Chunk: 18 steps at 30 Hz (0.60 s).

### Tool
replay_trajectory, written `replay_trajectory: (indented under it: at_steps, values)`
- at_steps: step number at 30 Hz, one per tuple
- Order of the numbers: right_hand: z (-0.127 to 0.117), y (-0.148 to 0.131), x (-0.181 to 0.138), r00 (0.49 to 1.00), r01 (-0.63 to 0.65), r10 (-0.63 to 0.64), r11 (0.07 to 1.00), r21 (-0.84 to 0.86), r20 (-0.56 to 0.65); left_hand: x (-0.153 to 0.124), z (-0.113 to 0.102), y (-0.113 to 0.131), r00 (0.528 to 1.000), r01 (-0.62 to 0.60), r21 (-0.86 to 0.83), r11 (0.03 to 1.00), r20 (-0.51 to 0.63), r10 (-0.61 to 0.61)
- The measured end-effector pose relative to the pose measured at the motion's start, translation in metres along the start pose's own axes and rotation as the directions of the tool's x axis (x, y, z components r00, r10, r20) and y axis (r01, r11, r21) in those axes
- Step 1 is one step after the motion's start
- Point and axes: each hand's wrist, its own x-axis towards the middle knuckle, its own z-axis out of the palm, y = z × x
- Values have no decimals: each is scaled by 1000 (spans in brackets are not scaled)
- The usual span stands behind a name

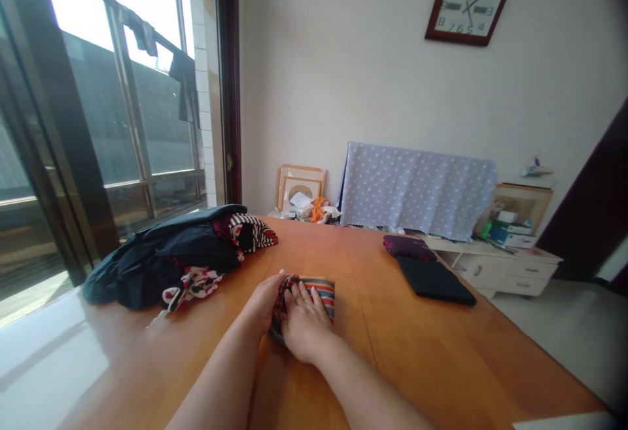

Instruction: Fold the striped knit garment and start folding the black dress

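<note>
- Striped cloth (321,288) under the right hand (304,322) and against the left hand (267,299): soft fabric, matt
- Worktop (422,358) beneath both hands: varnished wood, smooth, glossy sheen
- Clothes pile (167,253) left of the hands: dark matt fabric, creased
- Black folded cloth (434,279) right of the hands: smooth, matt

One striped cloth (321,289) on one worktop (441,351), one heap of dark clothes (167,256) left of the striped cloth, one black garment (434,279) and one maroon garment (409,247) right of it, one dotted sheet (417,188) and two leaning picture frames (300,184) beyond it, one wall clock (470,4) above
</note>
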Motion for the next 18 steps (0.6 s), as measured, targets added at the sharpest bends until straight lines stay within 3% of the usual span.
replay_trajectory:
  at_steps: [4,7,10,14,16,18]
  values:
    - [-2,9,5,990,-10,42,973,230,-137,-3,2,6,995,-66,63,996,-72,71]
    - [-11,20,11,949,-34,211,804,593,-233,-12,5,15,995,-71,34,997,-61,73]
    - [-26,30,10,895,-9,362,600,800,-261,-30,13,27,989,-22,-93,995,142,36]
    - [-50,44,-4,838,-26,472,534,845,-273,-59,34,36,882,65,-215,974,468,44]
    - [-60,56,-14,819,-49,512,513,857,-259,-67,41,36,833,106,-234,967,552,43]
    - [-67,74,-26,786,-99,574,487,868,-232,-65,43,34,847,83,-248,965,528,63]
